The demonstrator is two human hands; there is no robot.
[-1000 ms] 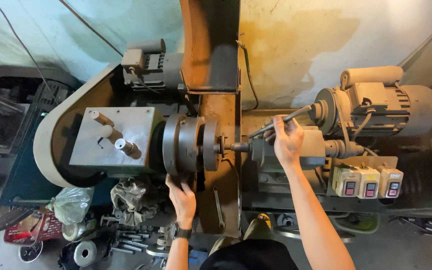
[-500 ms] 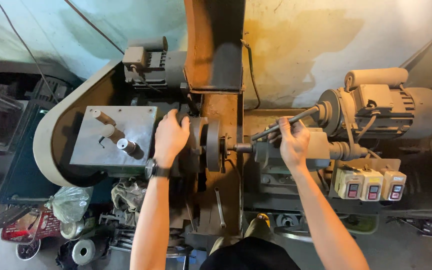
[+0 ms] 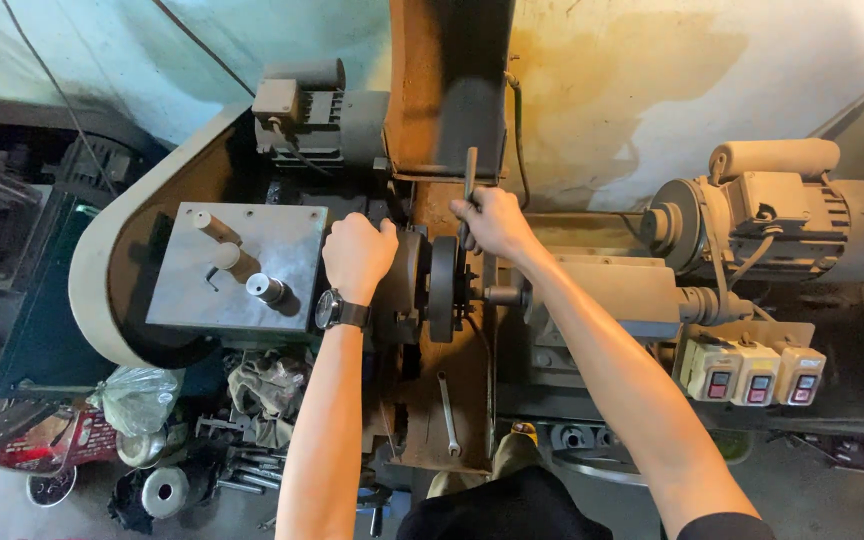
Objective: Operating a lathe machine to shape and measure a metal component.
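- My left hand is curled shut over the top of the round chuck at the middle of the lathe; a dark wristwatch sits on that wrist.
- My right hand is closed around the chuck key, a dark metal rod standing nearly upright just right of the chuck, its top end above my knuckles.
- Just left of the chuck is the grey headstock cover plate with short round levers sticking out of it, and a pale belt guard curves around that.
- Above and left of the chuck sits a grey motor; a rusty upright column rises directly behind the chuck.
- Well right of the chuck is a second, larger motor, and below it three switch boxes in a row.
- Below the chuck a spanner lies on the rusty machine bed.
- Low to the left of the chuck, on the floor, lie a clear plastic bag with contents I cannot make out, crumpled rags and loose metal parts.
- Behind everything is a stained plaster wall.
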